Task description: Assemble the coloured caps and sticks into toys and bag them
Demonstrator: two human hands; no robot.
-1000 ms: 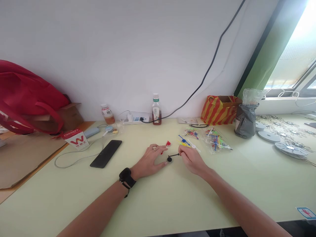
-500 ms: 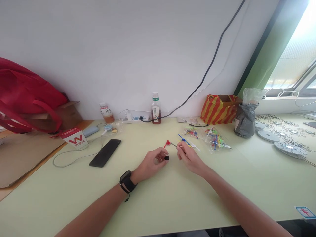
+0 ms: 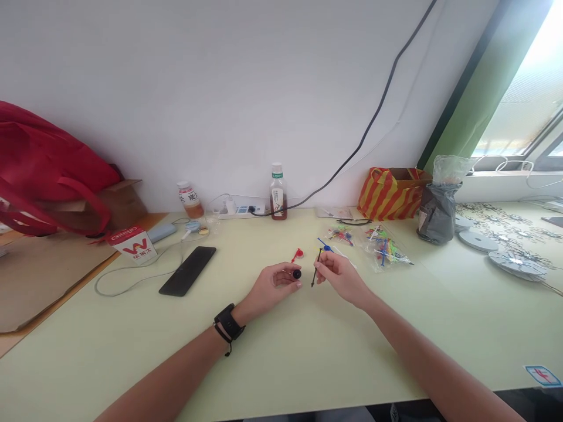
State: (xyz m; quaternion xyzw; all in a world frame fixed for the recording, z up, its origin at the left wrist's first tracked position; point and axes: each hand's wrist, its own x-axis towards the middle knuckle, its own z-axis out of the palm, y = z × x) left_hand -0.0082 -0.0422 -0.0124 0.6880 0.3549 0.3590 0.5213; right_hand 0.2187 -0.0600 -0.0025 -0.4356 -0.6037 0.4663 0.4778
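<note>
Between thumb and fingers, my left hand [image 3: 273, 285] holds a small round black plastic piece [image 3: 297, 274]. My right hand [image 3: 338, 275] pinches a thin black plastic stick [image 3: 314, 278], nearly upright, with a pointed lower end and a small flared top. The two black pieces are apart, a short gap between them. Just beyond my left fingers lies a red plastic piece [image 3: 299, 253] with a round head and a stem. Partly hidden behind my right hand are a blue plastic piece [image 3: 325, 246] and a white stick [image 3: 345, 254].
Clear bags of coloured plastic parts [image 3: 385, 249] lie to the right. A black phone [image 3: 187, 271] and a red-white box [image 3: 132, 246] are at left. Along the wall stand a bottle [image 3: 278, 193], a power strip [image 3: 244, 212], a striped bag [image 3: 391, 196] and a grey bag [image 3: 437, 214].
My right hand has turned the black stick from slanting toward the red piece to nearly upright. My left hand has tilted the round black piece and raised it slightly.
</note>
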